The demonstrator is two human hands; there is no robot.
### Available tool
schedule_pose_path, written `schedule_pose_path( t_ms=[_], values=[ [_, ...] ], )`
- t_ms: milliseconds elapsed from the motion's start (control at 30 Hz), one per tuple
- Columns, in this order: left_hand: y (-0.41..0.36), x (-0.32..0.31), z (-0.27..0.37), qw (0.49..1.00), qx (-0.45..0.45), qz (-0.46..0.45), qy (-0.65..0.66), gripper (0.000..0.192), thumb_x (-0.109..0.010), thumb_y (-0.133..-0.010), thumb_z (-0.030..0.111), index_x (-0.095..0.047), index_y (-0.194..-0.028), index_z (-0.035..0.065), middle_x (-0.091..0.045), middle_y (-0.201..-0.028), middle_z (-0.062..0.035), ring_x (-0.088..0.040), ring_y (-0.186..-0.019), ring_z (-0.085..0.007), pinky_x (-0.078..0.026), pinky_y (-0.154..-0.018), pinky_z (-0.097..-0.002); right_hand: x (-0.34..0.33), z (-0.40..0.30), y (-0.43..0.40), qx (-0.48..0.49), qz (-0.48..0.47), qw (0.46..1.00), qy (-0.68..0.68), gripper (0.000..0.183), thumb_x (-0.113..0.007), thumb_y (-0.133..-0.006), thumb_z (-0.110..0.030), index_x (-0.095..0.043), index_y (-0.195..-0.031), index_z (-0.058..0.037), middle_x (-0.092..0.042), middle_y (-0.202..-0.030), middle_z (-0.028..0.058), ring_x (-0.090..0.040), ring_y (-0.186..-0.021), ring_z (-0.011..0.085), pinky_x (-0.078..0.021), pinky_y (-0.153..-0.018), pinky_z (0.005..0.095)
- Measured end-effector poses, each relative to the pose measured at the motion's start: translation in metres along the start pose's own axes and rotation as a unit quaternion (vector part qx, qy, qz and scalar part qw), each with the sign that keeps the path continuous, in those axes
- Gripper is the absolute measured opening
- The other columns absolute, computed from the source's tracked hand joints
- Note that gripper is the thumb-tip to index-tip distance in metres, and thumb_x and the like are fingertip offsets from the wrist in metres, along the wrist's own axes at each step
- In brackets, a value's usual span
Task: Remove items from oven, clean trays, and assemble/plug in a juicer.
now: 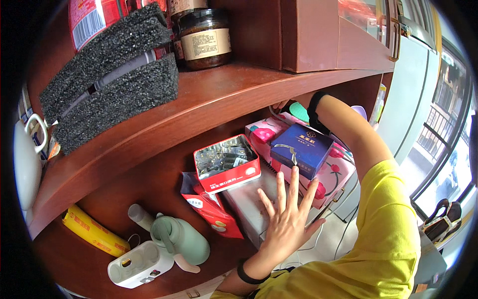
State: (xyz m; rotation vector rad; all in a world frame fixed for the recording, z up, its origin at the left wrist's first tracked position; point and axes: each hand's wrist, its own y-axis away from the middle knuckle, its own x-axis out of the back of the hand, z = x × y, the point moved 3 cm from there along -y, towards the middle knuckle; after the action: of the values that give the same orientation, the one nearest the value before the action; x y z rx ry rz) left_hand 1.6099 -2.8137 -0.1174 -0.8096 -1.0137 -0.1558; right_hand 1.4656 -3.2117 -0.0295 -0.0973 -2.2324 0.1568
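My left hand (287,220) is spread wide, palm down, over a grey box (248,198). Its fingertips reach the front edge of a dark blue carton (302,147) that bears writing; whether they touch it is unclear. The carton lies on a pink floral box (332,175). My right arm reaches over these boxes to the back, where the shelf edge hides most of my right hand (282,104). Its visible fingers are beside a thin grey cable (278,116), and their grip is unclear. A green ridged object (298,112) shows next to the wrist.
An open red tin (231,179) of small packets sits left of the boxes, above a red pouch (216,215). Nearby stand a green flask (186,239), a white holder (140,263) and a yellow roll (95,231). The upper shelf (224,88) overhangs, carrying black foam (123,86) and jars (205,41).
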Motion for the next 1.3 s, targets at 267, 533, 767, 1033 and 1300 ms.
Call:
schedule_pose_path(
  t_ms=[267,533,767,1033,1300],
  values=[
    [0.001,0.001,0.008,1.0,-0.001,-0.014,-0.001,0.089,-0.07,-0.076,0.051,-0.03,-0.148,0.0193,-0.01,-0.154,-0.0262,-0.006,-0.138,-0.0551,-0.009,-0.097,-0.0784,0.012,0.0,-0.002,-0.022,-0.04,0.998,0.053,0.048,-0.058,-0.09,-0.047,-0.065,-0.076,-0.0019,-0.062,-0.064,0.0054,-0.06,-0.051,0.0139,-0.0511,-0.041,0.0301],
    [0.003,-0.004,0.001,0.998,0.027,0.024,-0.042,0.092,-0.076,-0.071,0.046,-0.033,-0.147,0.0208,-0.011,-0.155,-0.0219,0.001,-0.141,-0.0495,-0.006,-0.103,-0.0744,0.081,-0.024,0.154,-0.002,-0.173,0.97,0.17,0.054,-0.051,-0.089,-0.062,-0.067,-0.09,-0.0103,-0.06,-0.075,-0.0004,-0.052,-0.057,0.0107,-0.0418,-0.043,0.0241],
    [0.002,-0.02,0.008,0.986,-0.056,0.135,-0.084,0.077,-0.073,-0.074,0.052,-0.047,-0.139,0.0203,-0.025,-0.151,-0.0188,-0.008,-0.14,-0.0504,-0.009,-0.103,-0.0733,0.157,0.001,0.35,0.021,-0.168,0.975,0.142,0.057,-0.051,-0.093,-0.051,-0.06,-0.122,-0.0022,-0.062,-0.118,0.0168,-0.061,-0.104,0.0287,-0.053,-0.086,0.0389],
    [0.034,-0.012,0.011,0.888,-0.228,0.395,0.054,0.017,-0.065,-0.084,0.006,-0.064,-0.096,-0.0061,-0.064,-0.108,-0.02,-0.048,-0.125,-0.0374,-0.034,-0.107,-0.0535,0.134,0.147,0.528,0.058,0.068,0.993,-0.083,0.052,-0.048,-0.095,-0.051,-0.065,-0.111,-0.005,-0.068,-0.097,0.0077,-0.065,-0.081,0.0138,-0.0539,-0.06,0.0279],
    [0.136,-0.275,0.048,0.799,0.139,-0.266,0.521,0.035,-0.07,-0.084,0.011,-0.057,-0.113,-0.0029,-0.061,-0.111,-0.0129,-0.061,-0.101,-0.025,-0.05,-0.085,-0.0329,-0.05,0.36,0.649,-0.283,0.257,0.76,-0.526,0.045,-0.047,-0.096,-0.051,-0.063,-0.113,-0.012,-0.067,-0.09,-0.0032,-0.059,-0.072,0.0027,-0.0441,-0.055,0.0167]
  ],
)
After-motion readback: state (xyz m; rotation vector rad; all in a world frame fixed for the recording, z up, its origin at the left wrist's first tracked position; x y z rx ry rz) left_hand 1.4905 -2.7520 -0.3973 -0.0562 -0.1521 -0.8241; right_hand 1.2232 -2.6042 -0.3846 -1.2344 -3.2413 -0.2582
